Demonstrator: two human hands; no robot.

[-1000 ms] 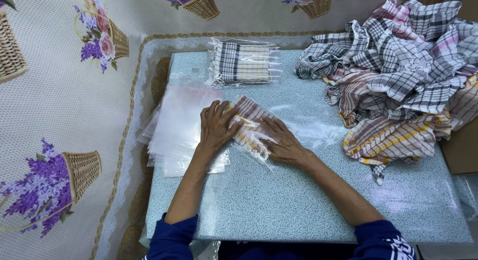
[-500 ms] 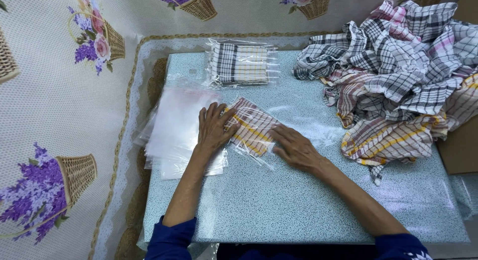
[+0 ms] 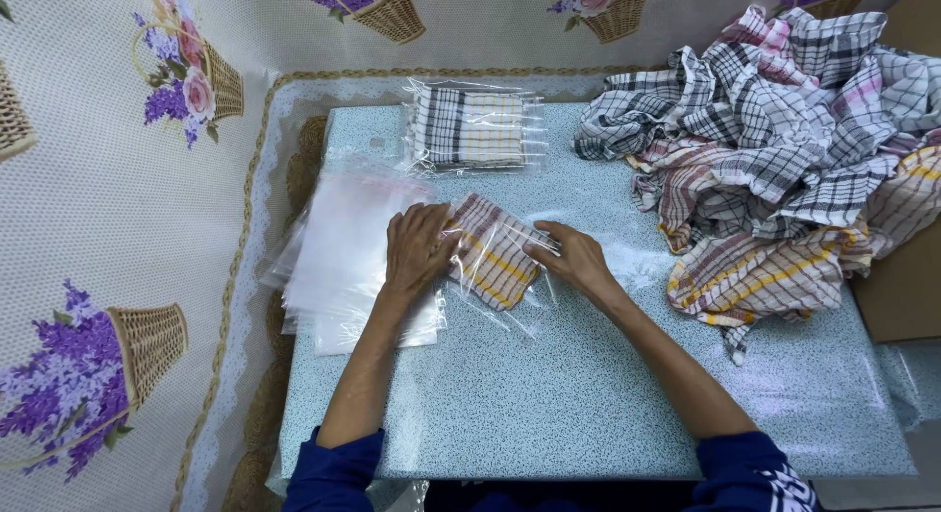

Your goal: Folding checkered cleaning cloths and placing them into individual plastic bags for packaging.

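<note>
Cloth (image 3: pixel 493 249) in clear bag | long axis diagonal, upper-left to lower-right

- Folded cloth (image 3: pixel 493 249): cream with red and yellow checks.
- Bagged stack (image 3: pixel 472 127): white, black-checked.
- Cloth heap (image 3: pixel 784 149): mixed black, pink, yellow plaids.
- Tabletop (image 3: pixel 549 394): pale speckled blue.
- Sleeves (image 3: pixel 338 473): navy.

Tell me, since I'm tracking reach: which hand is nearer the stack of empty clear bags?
Left. The left hand rests at the right edge of the stack of empty clear bags; the right hand lies beyond the bagged folded cloth.
</note>
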